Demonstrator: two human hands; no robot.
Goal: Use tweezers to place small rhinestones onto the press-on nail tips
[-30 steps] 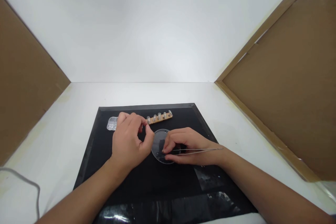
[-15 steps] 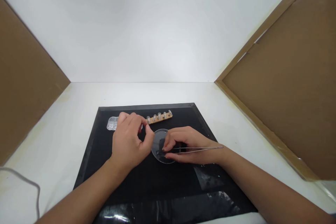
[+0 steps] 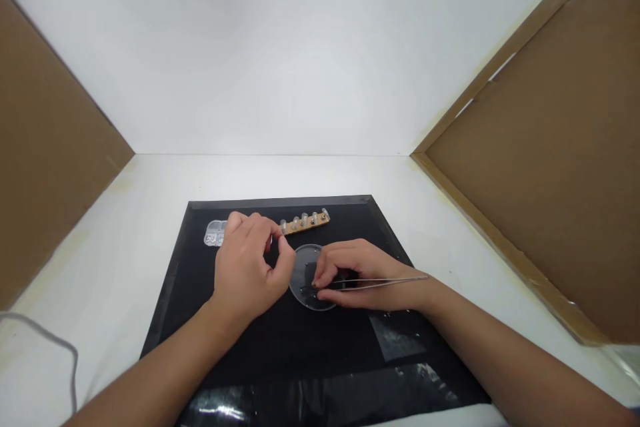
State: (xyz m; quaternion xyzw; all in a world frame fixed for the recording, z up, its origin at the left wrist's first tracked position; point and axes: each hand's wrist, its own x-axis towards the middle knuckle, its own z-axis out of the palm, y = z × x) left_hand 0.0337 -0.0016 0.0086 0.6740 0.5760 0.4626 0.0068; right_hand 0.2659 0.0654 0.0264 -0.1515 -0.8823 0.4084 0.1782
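Note:
My right hand [image 3: 357, 273] is closed around metal tweezers [image 3: 395, 282], their rear end lying back over the wrist. Its fingertips and the tweezer tips are over a round clear dish [image 3: 301, 293]; anything between the tips is too small to tell. To the left, my left hand [image 3: 253, 267] is closed in a pinch, thumb against forefinger. Whatever it may hold there is hidden. Just beyond its fingertips lies a tan strip [image 3: 306, 224] bearing several small clear cylinders. Partly behind the left hand is a clear compartment box [image 3: 214, 233] with small shiny contents.
Everything lies on a black mat [image 3: 280, 360] on a white table. A clear film patch [image 3: 397, 337] is on the mat right of centre. Brown boards [image 3: 545, 167] flank both sides, and a grey cable [image 3: 45, 335] runs at the left.
My right hand and the tweezers have shifted very slightly to the right over the dish. The left hand keeps its pinch in nearly the same place.

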